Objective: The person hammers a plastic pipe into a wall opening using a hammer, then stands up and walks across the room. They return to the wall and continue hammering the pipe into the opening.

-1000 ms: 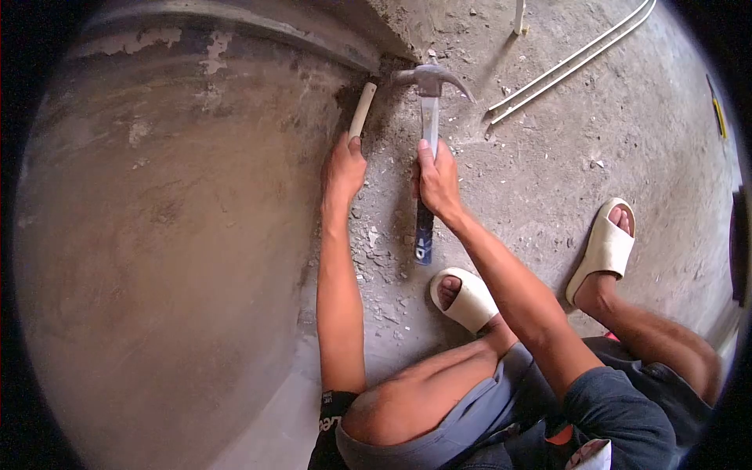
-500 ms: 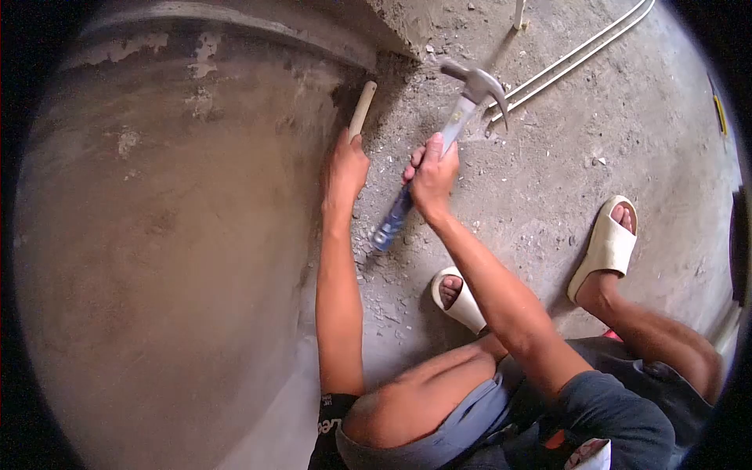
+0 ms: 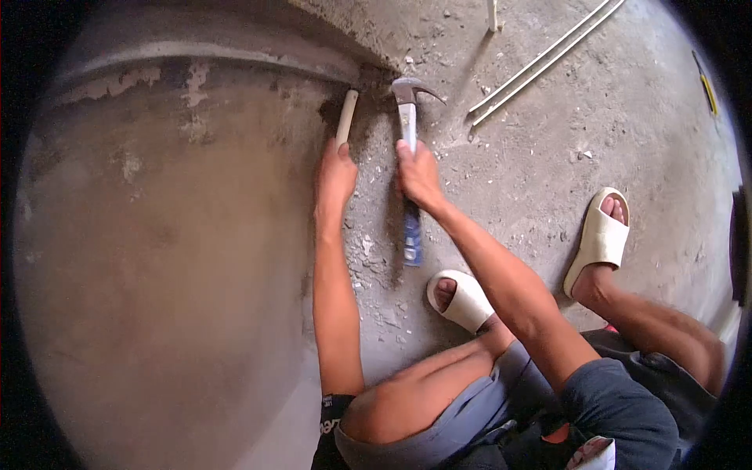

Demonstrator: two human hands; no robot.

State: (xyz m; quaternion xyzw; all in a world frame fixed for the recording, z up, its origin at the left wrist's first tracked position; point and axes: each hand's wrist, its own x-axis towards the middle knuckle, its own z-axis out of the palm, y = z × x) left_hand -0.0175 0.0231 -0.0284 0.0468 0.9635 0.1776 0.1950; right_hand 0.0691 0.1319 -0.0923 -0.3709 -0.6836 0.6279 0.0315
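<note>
My left hand [image 3: 337,178] is wrapped round a pale round rod [image 3: 347,117] beside the wall. The rod's upper end points toward the corner; its lower end is hidden in my fist. My right hand [image 3: 421,174] grips a claw hammer [image 3: 407,129] around the middle of its handle. The hammer's steel head is to the right of the rod's upper end, apart from it, with the claw curving right. Below my fist shows the blue grip end of the handle.
A rough brown wall [image 3: 172,235] fills the left side. Broken bits of rubble [image 3: 368,251] lie along its base. Two thin white pipes [image 3: 544,66] run along the floor at upper right, near a short upright white pipe [image 3: 492,16]. A yellow-and-black tool [image 3: 707,90] lies far right.
The hammer has swung left toward the rod, its handle turning more upright. My left hand still holds the rod, slightly lower and further left in view.
</note>
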